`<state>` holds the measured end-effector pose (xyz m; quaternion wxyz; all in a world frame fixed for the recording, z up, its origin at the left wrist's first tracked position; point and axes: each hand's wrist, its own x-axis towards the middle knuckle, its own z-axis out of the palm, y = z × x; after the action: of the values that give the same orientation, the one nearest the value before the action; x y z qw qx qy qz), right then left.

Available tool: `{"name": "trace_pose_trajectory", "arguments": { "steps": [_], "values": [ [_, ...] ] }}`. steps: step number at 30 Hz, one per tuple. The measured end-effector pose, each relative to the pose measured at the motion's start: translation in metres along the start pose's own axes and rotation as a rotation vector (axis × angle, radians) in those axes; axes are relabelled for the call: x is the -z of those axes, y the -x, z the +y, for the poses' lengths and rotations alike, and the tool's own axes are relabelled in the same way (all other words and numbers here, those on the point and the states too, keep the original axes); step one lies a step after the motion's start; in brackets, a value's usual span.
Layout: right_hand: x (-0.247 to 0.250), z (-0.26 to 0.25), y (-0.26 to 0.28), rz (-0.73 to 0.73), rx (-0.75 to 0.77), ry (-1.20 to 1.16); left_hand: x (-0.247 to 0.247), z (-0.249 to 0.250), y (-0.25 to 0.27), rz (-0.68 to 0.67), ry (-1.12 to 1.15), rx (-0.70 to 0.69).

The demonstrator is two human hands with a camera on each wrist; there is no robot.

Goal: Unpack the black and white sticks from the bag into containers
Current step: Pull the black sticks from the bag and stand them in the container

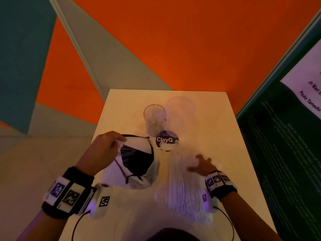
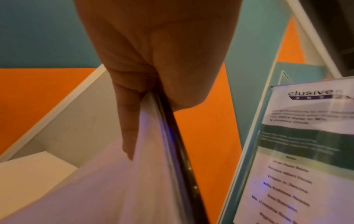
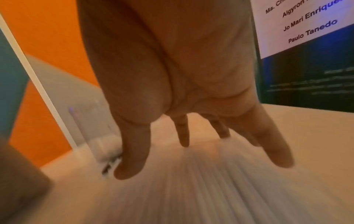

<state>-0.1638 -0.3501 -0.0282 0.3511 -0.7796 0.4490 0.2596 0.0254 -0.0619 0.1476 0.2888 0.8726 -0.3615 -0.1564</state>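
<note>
White sticks [image 1: 184, 185]: a broad, motion-blurred sheaf on the right half of the tabletop [image 1: 224, 136], running from near the front edge up toward the containers; in the right wrist view they show as pale streaks [image 3: 201, 189] under the fingers.
Black sticks [image 1: 139, 160]: a dark fan-shaped bundle inside the bag, on the left half of the tabletop, just left of the white sticks.
Bag [image 1: 149, 169]: clear plastic with a dark rim, its mouth pulled open at the far end, lying on the tabletop; whether any white sticks are inside it I cannot tell.
Left hand [image 1: 104, 150]: at the bag's upper left corner, thumb and fingers pinching the rim; the left wrist view shows the dark edge and pale film [image 2: 149, 151] clamped between thumb and finger.
Right hand [image 1: 202, 165]: fingers spread and nearly straight, gripping nothing, over the upper right part of the white sticks; whether the fingertips [image 3: 132, 168] touch them is lost in the blur.
Small container [image 1: 154, 119]: clear, upright, at the far middle of the tabletop.
Large container [image 1: 180, 115]: clear, faint, just right of the small one.
Round label [image 1: 166, 140]: purple and white disc reading "ClayG", in front of the containers, between bag and white sticks.
Poster [image 1: 295, 119]: dark green and white board at the right edge of the tabletop.
</note>
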Motion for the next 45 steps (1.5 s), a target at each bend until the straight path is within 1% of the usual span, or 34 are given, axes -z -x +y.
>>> {"name": "trace_pose_trajectory", "arguments": {
  "steps": [1, 3, 5, 7, 9, 10, 11, 12, 13, 15, 16, 17, 18, 20, 22, 24, 26, 28, 30, 32, 33, 34, 35, 37, 38, 39, 40, 42, 43, 45],
  "values": [
    [-0.011, 0.01, -0.004, -0.003, -0.064, 0.014, 0.002, -0.005, 0.002, 0.029, 0.029, 0.036],
    [-0.032, 0.013, -0.008, 0.028, -0.075, 0.02, 0.011, -0.009, 0.004, 0.108, 0.062, 0.09],
    [-0.047, -0.007, -0.009, 0.039, 0.002, 0.068, 0.02, -0.008, 0.003, 0.189, 0.057, 0.078],
    [-0.064, -0.034, -0.009, -0.042, 0.106, 0.08, 0.029, 0.001, 0.002, 0.25, 0.04, 0.031],
    [-0.075, -0.061, -0.006, -0.168, 0.21, 0.086, 0.039, 0.01, 0.004, 0.319, 0.017, -0.03],
    [-0.076, -0.074, -0.005, -0.201, 0.262, 0.076, 0.043, 0.013, 0.005, 0.348, 0.022, -0.048],
    [-0.073, -0.085, -0.004, -0.177, 0.322, 0.05, 0.047, 0.016, 0.007, 0.37, 0.037, -0.057],
    [-0.066, -0.094, -0.003, -0.079, 0.385, -0.007, 0.05, 0.019, 0.008, 0.379, 0.058, -0.061],
    [-0.054, -0.104, -0.003, 0.069, 0.434, -0.101, 0.05, 0.021, 0.008, 0.376, 0.08, -0.064],
    [-0.021, -0.121, -0.002, 0.357, 0.464, -0.297, 0.043, 0.023, 0.006, 0.351, 0.123, -0.065],
    [-0.003, -0.126, -0.005, 0.439, 0.454, -0.338, 0.035, 0.024, 0.002, 0.33, 0.139, -0.067],
    [0.015, -0.13, -0.006, 0.468, 0.435, -0.322, 0.026, 0.023, -0.002, 0.302, 0.151, -0.074],
    [0.031, -0.131, -0.009, 0.461, 0.409, -0.255, 0.015, 0.023, -0.006, 0.26, 0.164, -0.085],
    [0.055, -0.129, -0.016, 0.395, 0.329, -0.088, -0.009, 0.021, -0.016, 0.144, 0.172, -0.115],
    [0.07, -0.123, -0.021, 0.372, 0.298, -0.034, -0.034, 0.018, -0.021, 0.033, 0.174, -0.161],
    [0.078, -0.111, -0.019, 0.372, 0.294, -0.011, -0.057, 0.012, -0.024, -0.046, 0.171, -0.192],
    [0.085, -0.093, -0.008, 0.335, 0.272, 0.053, -0.077, 0.005, -0.023, -0.113, 0.131, -0.168],
    [0.089, -0.07, 0.008, 0.312, 0.237, 0.185, -0.093, -0.003, -0.023, -0.167, 0.051, -0.132],
    [0.083, -0.051, 0.031, 0.353, 0.212, 0.322, -0.104, -0.008, -0.021, -0.196, -0.005, -0.1],
    [0.067, -0.044, 0.054, 0.428, 0.232, 0.359, -0.11, -0.005, -0.022, -0.199, -0.008, -0.095],
    [0.055, -0.045, 0.062, 0.442, 0.269, 0.329, -0.112, -0.001, -0.023, -0.193, 0.004, -0.102],
    [0.044, -0.049, 0.068, 0.402, 0.305, 0.288, -0.113, 0.004, -0.025, -0.179, 0.029, -0.108],
    [0.032, -0.053, 0.072, 0.299, 0.335, 0.234, -0.112, 0.009, -0.026, -0.158, 0.062, -0.114],
    [0.006, -0.062, 0.069, -0.015, 0.344, 0.108, -0.108, 0.021, -0.027, -0.102, 0.12, -0.145],
    [-0.006, -0.066, 0.067, -0.139, 0.327, 0.017, -0.106, 0.027, -0.026, -0.079, 0.141, -0.176],
    [-0.017, -0.069, 0.064, -0.209, 0.314, -0.074, -0.104, 0.032, -0.024, -0.064, 0.156, -0.217],
    [-0.025, -0.069, 0.06, -0.219, 0.302, -0.16, -0.102, 0.036, -0.021, -0.06, 0.166, -0.258],
    [-0.035, -0.066, 0.053, -0.152, 0.296, -0.287, -0.098, 0.04, -0.014, -0.076, 0.166, -0.306],
    [-0.036, -0.062, 0.051, -0.095, 0.323, -0.308, -0.097, 0.04, -0.012, -0.08, 0.163, -0.307],
    [-0.032, -0.049, 0.049, 0.003, 0.393, -0.257, -0.095, 0.038, -0.009, -0.058, 0.159, -0.286]
  ]
}}
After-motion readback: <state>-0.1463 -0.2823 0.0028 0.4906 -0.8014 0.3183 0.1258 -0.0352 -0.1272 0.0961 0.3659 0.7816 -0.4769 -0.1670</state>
